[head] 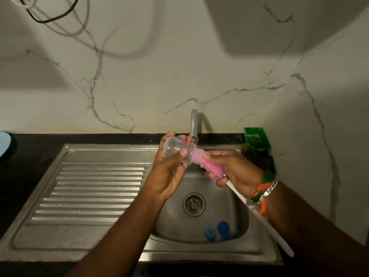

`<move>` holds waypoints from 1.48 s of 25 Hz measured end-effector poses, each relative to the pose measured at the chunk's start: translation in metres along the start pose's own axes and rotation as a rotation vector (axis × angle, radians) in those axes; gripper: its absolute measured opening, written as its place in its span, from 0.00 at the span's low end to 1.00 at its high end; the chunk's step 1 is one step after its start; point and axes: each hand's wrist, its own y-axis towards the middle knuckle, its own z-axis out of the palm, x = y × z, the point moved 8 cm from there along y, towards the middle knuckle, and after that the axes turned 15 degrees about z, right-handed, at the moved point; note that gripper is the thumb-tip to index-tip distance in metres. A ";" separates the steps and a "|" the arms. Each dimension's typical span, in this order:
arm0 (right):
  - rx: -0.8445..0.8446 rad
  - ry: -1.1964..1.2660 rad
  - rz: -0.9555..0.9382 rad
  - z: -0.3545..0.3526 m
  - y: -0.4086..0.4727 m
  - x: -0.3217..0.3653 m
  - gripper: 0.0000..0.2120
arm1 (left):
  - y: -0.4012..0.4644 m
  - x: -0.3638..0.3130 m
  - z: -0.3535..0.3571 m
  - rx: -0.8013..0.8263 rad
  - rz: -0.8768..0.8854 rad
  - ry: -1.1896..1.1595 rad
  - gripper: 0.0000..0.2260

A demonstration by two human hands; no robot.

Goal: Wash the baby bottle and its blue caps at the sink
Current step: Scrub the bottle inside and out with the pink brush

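Marble-patterned wall (179, 72) behind, grey veins and soft shadows across it. Black counter (30, 162) below, carrying a steel sink (95, 232) with ribbed draining board to the left and round basin to the right. Tap (193, 124) rising at the back edge of the basin, spout curved forward just behind the raised hands. Left hand (169, 172) lifted above the basin, fingers and thumb curled round the clear baby bottle (177, 149), held on its side with the base toward the left and the open mouth toward the right. Right hand (235, 172) wrapped round the pink bottle brush (201, 162), bristled head entering the bottle mouth, white handle (265, 218) running down and to the right past the wrist. Orange, green and silver bracelets (263, 192) on the right wrist. Green box (256, 138) on the counter in the far right corner, a dark scrubber (257, 158) just in front of it. Drain strainer (194, 204) at the middle of the basin floor. Two blue caps (216, 230) lying side by side at the near wall of the basin, well below the bottle. Pale blue edge of some object (4, 142) at the far left, kind not discernible.
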 end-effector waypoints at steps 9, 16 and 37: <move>-0.600 -0.847 -0.738 0.000 -0.041 0.048 0.12 | -0.006 -0.002 -0.023 0.005 -0.356 0.577 0.33; -0.201 -0.148 -0.253 -0.016 -0.018 0.031 0.07 | -0.001 -0.022 -0.033 -0.053 -0.077 0.598 0.24; -0.916 -0.859 -0.994 0.014 -0.071 0.061 0.09 | 0.003 -0.020 0.025 -0.049 0.047 0.585 0.14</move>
